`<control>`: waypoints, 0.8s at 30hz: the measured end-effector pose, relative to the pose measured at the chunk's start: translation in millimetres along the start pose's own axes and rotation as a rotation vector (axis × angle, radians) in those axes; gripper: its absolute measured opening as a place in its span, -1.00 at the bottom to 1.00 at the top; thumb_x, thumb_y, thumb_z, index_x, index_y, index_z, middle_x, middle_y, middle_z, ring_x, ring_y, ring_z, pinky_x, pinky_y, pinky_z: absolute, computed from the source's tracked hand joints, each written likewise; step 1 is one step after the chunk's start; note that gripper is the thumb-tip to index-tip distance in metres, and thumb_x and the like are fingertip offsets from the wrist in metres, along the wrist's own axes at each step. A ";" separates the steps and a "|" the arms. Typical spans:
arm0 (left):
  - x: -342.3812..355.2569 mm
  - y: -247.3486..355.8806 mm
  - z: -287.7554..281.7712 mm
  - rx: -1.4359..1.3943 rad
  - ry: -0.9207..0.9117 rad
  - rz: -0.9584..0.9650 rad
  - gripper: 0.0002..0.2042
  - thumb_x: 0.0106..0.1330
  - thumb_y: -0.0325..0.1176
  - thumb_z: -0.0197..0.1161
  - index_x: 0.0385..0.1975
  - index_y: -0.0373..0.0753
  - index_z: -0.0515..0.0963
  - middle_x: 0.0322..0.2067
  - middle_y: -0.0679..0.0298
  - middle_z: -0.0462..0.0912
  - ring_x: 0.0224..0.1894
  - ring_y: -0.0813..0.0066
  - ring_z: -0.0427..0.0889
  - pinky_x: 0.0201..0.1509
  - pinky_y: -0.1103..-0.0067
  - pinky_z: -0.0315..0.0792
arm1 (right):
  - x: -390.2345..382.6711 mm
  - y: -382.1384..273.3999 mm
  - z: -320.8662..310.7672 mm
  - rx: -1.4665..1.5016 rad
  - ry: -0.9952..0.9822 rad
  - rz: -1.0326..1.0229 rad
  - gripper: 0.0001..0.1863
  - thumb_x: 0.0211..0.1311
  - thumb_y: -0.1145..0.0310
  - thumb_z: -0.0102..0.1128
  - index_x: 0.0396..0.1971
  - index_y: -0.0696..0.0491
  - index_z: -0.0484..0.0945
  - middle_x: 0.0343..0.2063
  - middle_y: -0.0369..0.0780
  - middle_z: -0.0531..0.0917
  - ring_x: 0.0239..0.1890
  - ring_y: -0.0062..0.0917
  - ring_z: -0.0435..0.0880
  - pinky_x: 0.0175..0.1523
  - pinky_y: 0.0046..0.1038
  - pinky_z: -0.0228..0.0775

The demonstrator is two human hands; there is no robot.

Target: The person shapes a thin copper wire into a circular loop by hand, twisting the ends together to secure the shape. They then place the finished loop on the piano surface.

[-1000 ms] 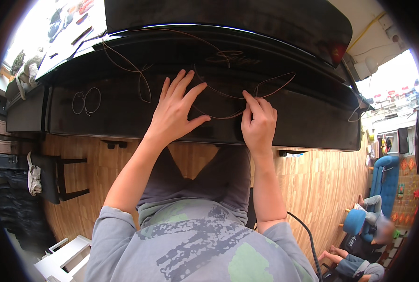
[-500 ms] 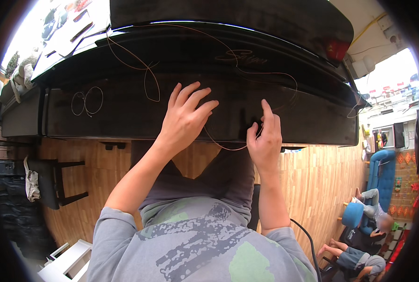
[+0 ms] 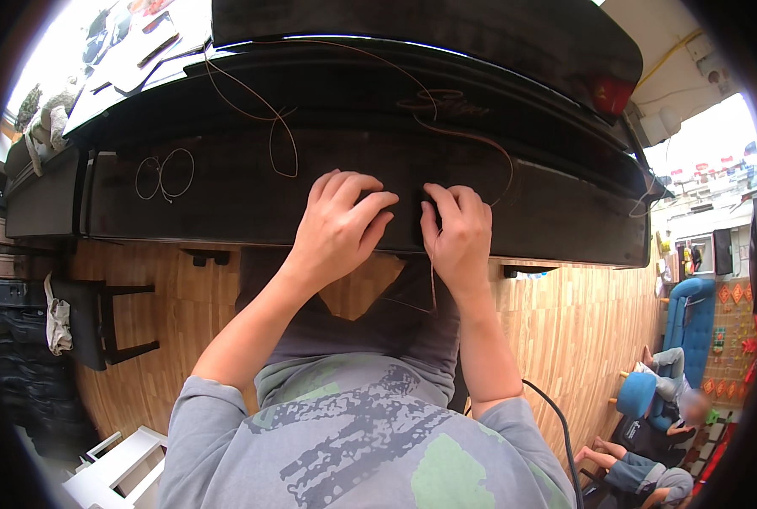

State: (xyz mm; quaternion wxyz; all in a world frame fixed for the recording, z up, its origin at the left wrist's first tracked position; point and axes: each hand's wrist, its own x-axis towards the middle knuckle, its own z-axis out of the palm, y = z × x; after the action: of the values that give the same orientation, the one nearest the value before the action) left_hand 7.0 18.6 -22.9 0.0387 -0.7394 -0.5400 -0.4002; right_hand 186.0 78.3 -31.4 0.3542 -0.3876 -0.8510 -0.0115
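Note:
My right hand [image 3: 461, 233] is over the front of a black piano [image 3: 234, 204], its fingers bent and closed on a thin copper-coloured wire [image 3: 511, 165]. This wire curves in from the right, passes under the hand, and hangs below it over my lap. Left of it, my left hand [image 3: 336, 222] rests near the lid with fingers curved and thumb apart; no wire shows in it. Farther left, another stretch of wire [image 3: 295, 157] makes a narrow loop. A small figure-eight coil of wire [image 3: 193, 174] lies by itself at the left.
Papers [image 3: 132, 76] lie at the upper left. A black stool [image 3: 86, 322] stands on the wooden floor [image 3: 565, 322] at left, with a white frame [image 3: 124, 471] below it. People sit near a blue sofa [image 3: 690, 318] at right. A black cable [image 3: 556, 416] runs beside me.
My right hand has moved left and its pointing finger has curled in. My left hand has shifted slightly down and its fingers have drawn in. The wire's hanging part has dropped lower over my lap.

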 end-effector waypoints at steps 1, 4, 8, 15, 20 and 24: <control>-0.9 3.3 -0.1 -0.060 -0.030 -0.026 -0.82 0.06 -0.45 0.30 -0.31 -0.20 0.58 -0.30 0.22 0.53 -0.18 0.23 0.51 0.02 0.33 0.34 | -1.1 -0.9 -1.0 0.013 -0.014 -0.026 -0.76 -0.02 0.44 0.26 -0.27 0.02 0.58 -0.46 -0.27 0.49 -0.37 -0.42 0.50 -0.27 -0.37 0.27; -10.3 19.1 -1.8 -0.257 -0.127 -0.119 -0.86 0.14 -0.40 0.25 -0.31 -0.24 0.57 -0.38 0.20 0.54 -0.25 0.23 0.52 -0.14 0.42 0.35 | -5.9 -7.7 -2.6 0.057 -0.073 -0.079 -0.84 -0.01 0.43 0.25 -0.35 0.02 0.56 -0.64 -0.33 0.51 -0.52 -0.47 0.51 -0.30 -0.40 0.23; -13.7 34.7 -10.2 -0.495 -0.242 -0.223 -0.76 0.13 -0.25 0.28 -0.32 -0.27 0.52 -0.41 0.19 0.53 -0.34 0.23 0.52 -0.24 0.46 0.39 | -7.6 -20.9 -14.7 0.196 -0.137 -0.067 -0.82 -0.05 0.46 0.24 -0.37 0.04 0.55 -0.69 -0.30 0.54 -0.59 -0.43 0.53 -0.39 -0.42 0.24; -11.9 69.9 -70.2 -0.595 -0.338 -0.043 -0.69 -0.14 -0.44 0.45 -0.37 -0.22 0.51 -0.58 0.32 0.53 -0.53 0.38 0.55 -0.44 0.55 0.40 | -3.1 -71.1 -96.5 0.568 -0.430 0.072 -0.54 -0.08 0.57 0.21 -0.06 0.08 0.44 -0.41 -0.15 0.57 -0.41 -0.31 0.60 -0.34 -0.36 0.44; -4.0 70.1 -102.1 -0.682 -0.215 -0.029 -0.77 -0.08 -0.66 0.33 -0.39 -0.28 0.59 -0.56 0.24 0.63 -0.55 0.41 0.61 -0.50 0.62 0.40 | -0.6 -76.8 -121.3 0.704 -0.370 -0.003 -0.58 -0.09 0.55 0.31 -0.13 0.11 0.50 -0.49 -0.20 0.59 -0.54 -0.41 0.58 -0.44 -0.44 0.41; -4.3 55.3 -106.2 -0.682 0.048 -0.172 -0.82 0.07 -0.67 0.27 -0.34 -0.28 0.58 -0.54 0.29 0.60 -0.61 0.65 0.48 -0.58 0.74 0.30 | -1.4 -73.8 -126.0 0.486 -0.267 0.050 -0.77 -0.09 0.50 0.35 -0.35 0.11 0.60 -0.55 -0.23 0.62 -0.61 -0.47 0.56 -0.49 -0.47 0.38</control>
State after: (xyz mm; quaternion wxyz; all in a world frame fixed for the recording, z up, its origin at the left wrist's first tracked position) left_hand -5.9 -59.5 67.0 -0.2317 -0.6522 -0.4343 -0.5765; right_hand 212.1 -11.3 80.9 0.3218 -0.3101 -0.8580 0.2531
